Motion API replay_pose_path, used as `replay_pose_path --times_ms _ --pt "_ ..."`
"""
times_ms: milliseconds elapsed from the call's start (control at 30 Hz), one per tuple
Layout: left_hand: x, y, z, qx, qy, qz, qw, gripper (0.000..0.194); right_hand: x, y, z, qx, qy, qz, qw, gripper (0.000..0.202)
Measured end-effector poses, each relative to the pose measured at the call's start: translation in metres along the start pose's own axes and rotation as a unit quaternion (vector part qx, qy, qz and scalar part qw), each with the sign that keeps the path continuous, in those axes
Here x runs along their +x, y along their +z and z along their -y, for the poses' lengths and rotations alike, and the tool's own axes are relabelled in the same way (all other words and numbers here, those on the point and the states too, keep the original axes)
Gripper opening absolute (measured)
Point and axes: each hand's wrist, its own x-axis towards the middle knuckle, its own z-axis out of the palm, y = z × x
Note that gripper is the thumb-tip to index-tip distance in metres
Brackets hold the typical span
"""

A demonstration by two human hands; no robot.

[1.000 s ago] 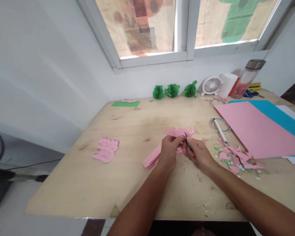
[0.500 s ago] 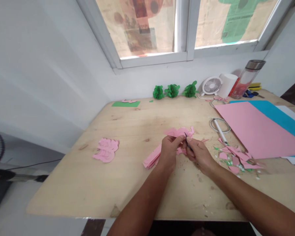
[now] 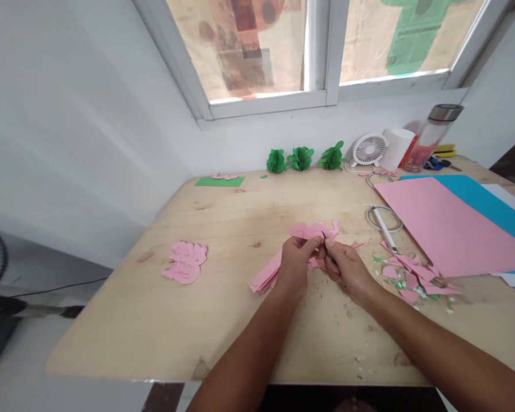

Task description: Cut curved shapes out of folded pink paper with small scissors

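Observation:
My left hand (image 3: 298,257) pinches a wavy-edged pink paper piece (image 3: 311,230) above the table. My right hand (image 3: 347,266) is closed around dark scissors (image 3: 332,260), mostly hidden by the fingers. Their narrow tip lies against the pink paper, close to my left fingertips. Under and beside my left hand rests a stack of folded pink paper strips (image 3: 266,274). Farther left on the table lie cut pink scalloped paper shapes (image 3: 184,263), piled in overlapping layers.
Pink, green and white paper scraps (image 3: 416,277) lie right of my hands, near a white pen (image 3: 385,232). Pink cardstock (image 3: 459,229) covers blue and white sheets. Green paper ornaments (image 3: 301,159), a small fan (image 3: 369,150) and a glass bottle (image 3: 433,137) line the wall.

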Motion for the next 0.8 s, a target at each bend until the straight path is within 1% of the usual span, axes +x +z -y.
replay_pose_path --times_ms 400,600,800 --pt "0.0004 -0.0016 0.0022 0.006 0.01 0.008 1.0 0.024 -0.0011 0.0012 0.0017 0.0 0.01 0.0 1.0 0.038" --pt "0.0006 -0.0008 0.0014 0.009 0.009 -0.001 1.0 0.024 -0.0019 0.0017 0.003 -0.007 0.008 -0.006 1.0 0.037" --pt "-0.0001 -0.0007 0.0013 0.004 0.007 0.003 1.0 0.023 -0.0023 0.0009 0.0025 -0.001 0.008 0.0 1.0 0.037"
